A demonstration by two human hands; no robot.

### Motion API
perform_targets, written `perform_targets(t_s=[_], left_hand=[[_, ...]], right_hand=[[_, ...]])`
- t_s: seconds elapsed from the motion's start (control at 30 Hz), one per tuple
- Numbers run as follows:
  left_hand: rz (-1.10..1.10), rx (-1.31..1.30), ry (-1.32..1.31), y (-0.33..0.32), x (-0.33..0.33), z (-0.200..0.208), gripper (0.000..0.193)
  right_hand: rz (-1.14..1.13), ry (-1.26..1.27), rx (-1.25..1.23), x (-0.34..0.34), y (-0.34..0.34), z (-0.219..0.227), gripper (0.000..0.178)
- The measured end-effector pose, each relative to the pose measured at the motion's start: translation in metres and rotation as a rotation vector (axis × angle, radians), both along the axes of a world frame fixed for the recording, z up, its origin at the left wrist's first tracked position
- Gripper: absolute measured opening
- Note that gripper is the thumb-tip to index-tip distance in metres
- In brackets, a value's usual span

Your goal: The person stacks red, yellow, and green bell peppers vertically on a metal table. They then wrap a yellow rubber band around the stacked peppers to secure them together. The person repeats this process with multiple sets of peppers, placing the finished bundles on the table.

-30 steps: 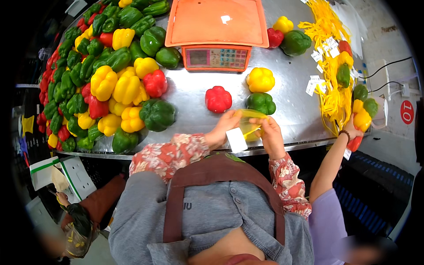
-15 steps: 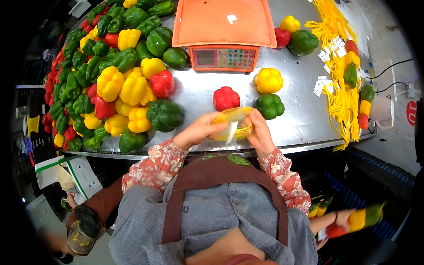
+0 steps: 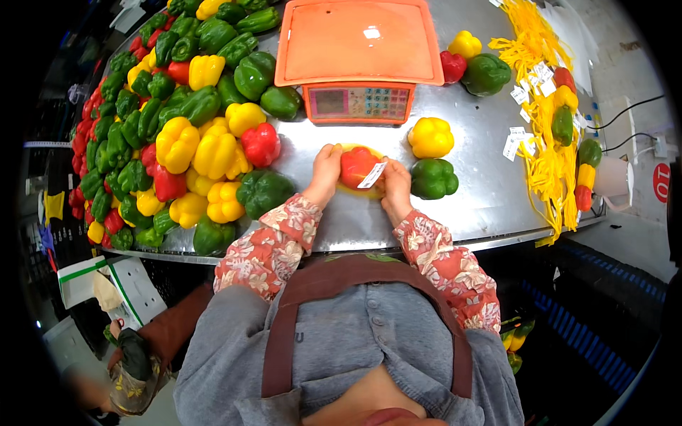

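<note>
A red bell pepper (image 3: 357, 165) sits on the metal table in front of me, with a yellow mesh net bag (image 3: 364, 194) stretched around it. My left hand (image 3: 326, 172) grips the bag's edge on the left side of the pepper. On the other side, my right hand (image 3: 396, 184) pinches the bag's edge, some fingers hidden behind it. A white label (image 3: 372, 175) hangs across the pepper's right front. Just right of my right hand stand a green bell pepper (image 3: 434, 178) and, behind it, a yellow bell pepper (image 3: 431, 138).
An orange scale (image 3: 359, 46) stands at the back. Piled bell peppers (image 3: 213, 150) cover the table's left. On the right lie yellow net bags (image 3: 543, 163) with labels and netted peppers (image 3: 563, 122). Three more peppers (image 3: 486, 74) sit beside the scale. Another person (image 3: 135, 362) is at lower left.
Both hands have moved forward, bringing the net bag from in front of the red pepper to around it. At lower right, another person's hand with netted peppers has left the view.
</note>
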State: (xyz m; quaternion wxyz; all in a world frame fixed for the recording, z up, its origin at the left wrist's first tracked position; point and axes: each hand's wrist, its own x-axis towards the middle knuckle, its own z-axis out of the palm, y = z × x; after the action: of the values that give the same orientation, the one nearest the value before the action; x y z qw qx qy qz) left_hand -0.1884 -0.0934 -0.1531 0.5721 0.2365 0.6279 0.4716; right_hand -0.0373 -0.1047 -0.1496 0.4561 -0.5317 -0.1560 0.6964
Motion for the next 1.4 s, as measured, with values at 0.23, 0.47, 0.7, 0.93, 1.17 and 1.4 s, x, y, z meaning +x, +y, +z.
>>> perform_targets(t_s=[0.23, 0.47, 0.7, 0.93, 1.17, 1.4], left_hand=[[-0.158, 0.034, -0.436, 0.041, 0.047, 0.107, 0.015], [-0.166, -0.220, -0.482, 0.097, 0.114, 0.072, 0.020], [-0.098, -0.076, 0.072, 0.074, 0.120, -0.002, 0.023], [-0.130, 0.523, 0.531, 0.081, 0.132, 0.058, 0.019], [-0.402, 0.148, -0.031, 0.033, 0.125, 0.158, 0.021], [-0.268, -0.101, -0.273, 0.011, 0.140, 0.095, 0.021]], right_hand=[[-0.009, -0.114, 0.208, 0.063, 0.038, 0.121, 0.010], [0.124, 0.101, 0.101, 0.155, 0.111, 0.066, 0.009], [0.002, -0.270, 0.203, 0.129, 0.101, -0.014, 0.014], [-0.126, 0.017, 0.538, 0.131, 0.089, 0.024, 0.026], [0.180, -0.113, 0.630, 0.164, 0.027, 0.090, 0.039], [-0.280, -0.093, 0.197, 0.139, 0.003, 0.084, 0.022]])
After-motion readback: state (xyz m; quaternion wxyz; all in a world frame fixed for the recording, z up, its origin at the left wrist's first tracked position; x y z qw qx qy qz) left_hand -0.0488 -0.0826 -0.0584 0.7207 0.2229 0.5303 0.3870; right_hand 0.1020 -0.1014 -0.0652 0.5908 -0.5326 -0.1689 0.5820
